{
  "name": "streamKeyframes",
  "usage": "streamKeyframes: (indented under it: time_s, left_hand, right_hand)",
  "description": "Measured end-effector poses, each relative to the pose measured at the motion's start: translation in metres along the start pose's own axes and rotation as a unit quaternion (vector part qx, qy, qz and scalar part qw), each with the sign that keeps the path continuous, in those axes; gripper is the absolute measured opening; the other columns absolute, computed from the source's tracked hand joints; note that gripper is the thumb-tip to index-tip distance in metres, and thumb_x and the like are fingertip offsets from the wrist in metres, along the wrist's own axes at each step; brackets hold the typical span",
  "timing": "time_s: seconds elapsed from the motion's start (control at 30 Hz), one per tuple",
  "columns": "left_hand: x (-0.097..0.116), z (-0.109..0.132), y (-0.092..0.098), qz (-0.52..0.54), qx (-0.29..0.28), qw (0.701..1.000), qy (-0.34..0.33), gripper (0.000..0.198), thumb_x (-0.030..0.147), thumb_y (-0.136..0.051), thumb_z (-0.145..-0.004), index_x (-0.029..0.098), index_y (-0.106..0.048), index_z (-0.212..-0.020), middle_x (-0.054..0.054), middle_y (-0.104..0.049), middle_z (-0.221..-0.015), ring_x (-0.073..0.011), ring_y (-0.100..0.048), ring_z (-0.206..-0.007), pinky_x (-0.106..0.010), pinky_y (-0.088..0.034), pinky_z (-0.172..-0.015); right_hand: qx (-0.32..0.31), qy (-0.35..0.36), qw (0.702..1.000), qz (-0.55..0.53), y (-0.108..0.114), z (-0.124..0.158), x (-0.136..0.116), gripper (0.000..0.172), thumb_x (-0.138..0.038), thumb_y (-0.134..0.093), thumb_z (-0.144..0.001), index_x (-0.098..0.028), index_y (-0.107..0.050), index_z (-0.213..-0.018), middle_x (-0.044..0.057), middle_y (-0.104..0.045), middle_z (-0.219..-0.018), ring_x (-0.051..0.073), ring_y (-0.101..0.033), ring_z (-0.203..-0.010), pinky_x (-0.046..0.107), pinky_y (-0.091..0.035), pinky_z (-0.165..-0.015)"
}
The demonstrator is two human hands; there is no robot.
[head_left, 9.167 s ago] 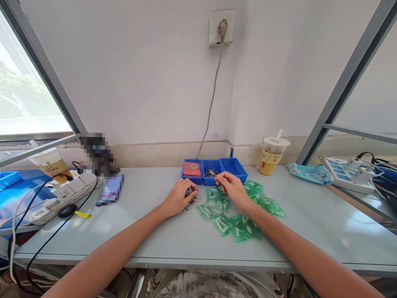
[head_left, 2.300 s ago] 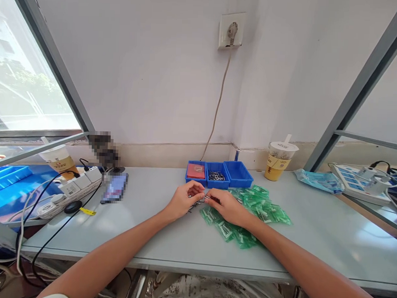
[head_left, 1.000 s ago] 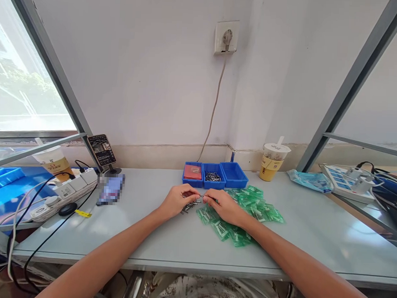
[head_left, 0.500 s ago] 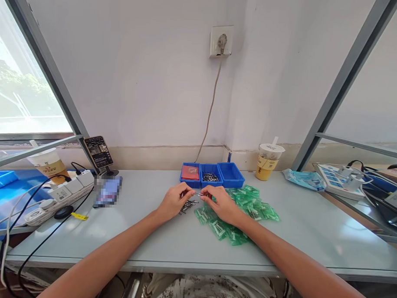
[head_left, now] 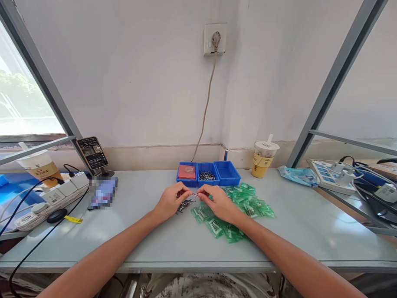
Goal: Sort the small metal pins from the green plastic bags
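Note:
Between the fingertips of both hands is a small metal screw-like piece [head_left: 194, 194], too small to make out fully. My left hand [head_left: 169, 201] pinches its left end and my right hand [head_left: 220, 203] its right end. Under the left fingers lies a loose pile of similar metal pieces [head_left: 185, 205], partly hidden by the hand. Green clear plastic bags [head_left: 233, 232] with metal pieces inside are spread beneath and beyond my right hand. Just behind the hands stand three joined blue bins [head_left: 228, 178]; the left one holds red packets [head_left: 187, 172], the middle one small metal parts [head_left: 207, 176].
A drink cup [head_left: 265, 159] and a light-blue packet [head_left: 298, 176] stand at the back right. To the left are a phone on a stand [head_left: 92, 153], a pixelated flat object [head_left: 103, 192], a power strip [head_left: 53, 200] with cables, and another cup [head_left: 40, 166].
The whole view has shifted slightly, with things appearing a little further left. Both hands keep their pinch on the small metal piece in nearly the same pose.

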State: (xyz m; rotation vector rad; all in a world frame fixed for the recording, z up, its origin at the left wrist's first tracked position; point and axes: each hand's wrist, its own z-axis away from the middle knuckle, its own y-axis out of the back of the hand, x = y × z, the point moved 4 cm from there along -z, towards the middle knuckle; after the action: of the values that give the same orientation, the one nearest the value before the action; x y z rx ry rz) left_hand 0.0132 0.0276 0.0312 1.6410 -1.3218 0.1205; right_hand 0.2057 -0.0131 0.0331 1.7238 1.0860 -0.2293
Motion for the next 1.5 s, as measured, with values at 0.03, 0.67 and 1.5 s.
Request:
streamKeyframes:
  time_s: [0.03,0.67,1.5]
  left_hand:
    - [0.001,0.0,0.0,0.0,-0.001,1.0,-0.003,0.026,0.038,-0.06,-0.1,0.019,-0.068,-0.086,0.0,-0.064,-0.08,-0.0136,-0.052,-0.069,-0.026,-0.041,-0.066]
    - [0.005,0.002,-0.003,-0.007,-0.033,0.999,-0.014,0.028,0.038,-0.054,-0.104,0.019,-0.064,-0.086,0.0,-0.063,-0.081,-0.0141,-0.054,-0.073,-0.026,-0.041,-0.067]
    - [0.005,-0.002,0.006,-0.04,0.016,0.999,-0.014,0.031,0.045,-0.051,-0.104,0.02,-0.065,-0.093,-0.003,-0.065,-0.087,-0.0178,-0.057,-0.081,-0.028,-0.046,-0.074]
  right_hand:
    - [-0.003,0.002,1.0,0.001,0.0,0.0,-0.001,0.018,-0.027,-0.05,-0.105,-0.023,-0.064,-0.095,-0.002,-0.064,-0.075,0.016,-0.055,-0.071,0.028,-0.037,-0.07]
    - [-0.026,0.022,0.999,0.008,-0.005,0.002,-0.004,0.021,-0.03,-0.046,-0.108,-0.023,-0.062,-0.096,0.0,-0.068,-0.088,0.018,-0.056,-0.079,0.03,-0.039,-0.077]
    - [0.078,-0.062,0.988,-0.117,0.008,-0.002,0.016,0.024,-0.044,-0.05,-0.102,-0.023,-0.059,-0.095,0.002,-0.061,-0.089,0.019,-0.057,-0.078,0.031,-0.045,-0.068]
